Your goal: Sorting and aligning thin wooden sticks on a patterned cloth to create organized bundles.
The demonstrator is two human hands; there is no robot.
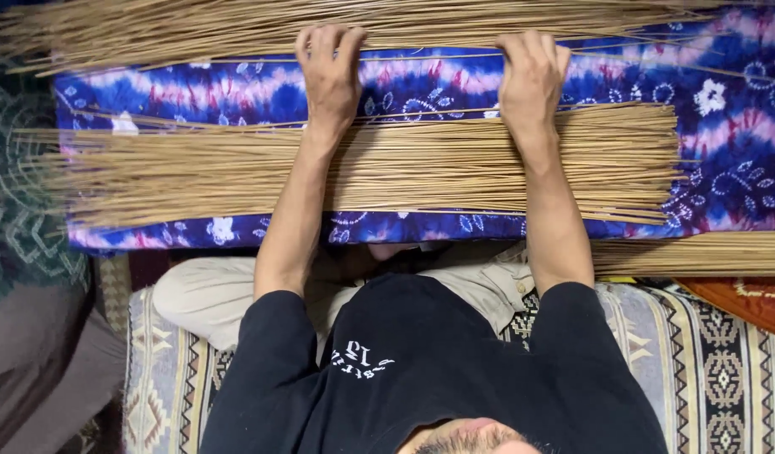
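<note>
Left hand (328,71) and right hand (530,76) down, fingers curled close, hooking the far sticks (194,25) at the cloth's (732,126) top edge, possibly pinching some. I'd rake evenly, parallel to the mid-cloth bundle (404,168).

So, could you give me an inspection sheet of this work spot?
Surface: blue and purple tie-dye cloth, spread flat.
Job's things: far pile of thin tan sticks along the cloth's far edge; near pile of sticks under both forearms.
Clutter: a few stray sticks lying on the cloth between the piles; another bundle at the near right edge.
Hands: left hand and right hand, backs up, fingertips at the far pile; grip unclear.
Cables: nothing seen.
Surroundings: patterned woven mat under the person; green patterned fabric to the left.
</note>
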